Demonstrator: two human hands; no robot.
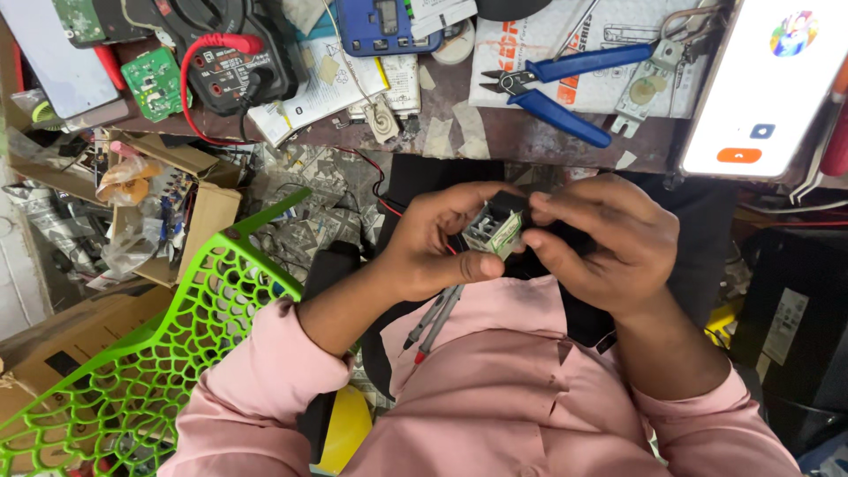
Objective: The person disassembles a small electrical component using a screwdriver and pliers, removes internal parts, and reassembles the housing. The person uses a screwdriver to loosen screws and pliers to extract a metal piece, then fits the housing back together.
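Grip on module (495,231), cluttered workbench (530,132)

My hands (530,243) work close over my lap, hemmed on my left by the green chair back (168,344) and the open cardboard box (190,208) of loose parts just beyond it. Ahead, the bench edge (530,141) is crowded: the meter (234,53) with its red lead, a booklet (322,84), blue cutters (556,84) and a phone (768,84) leave little bare top to reach across. The only open passage is the narrow gap between the bench and my chest, with a dark box (791,327) closing off my right.
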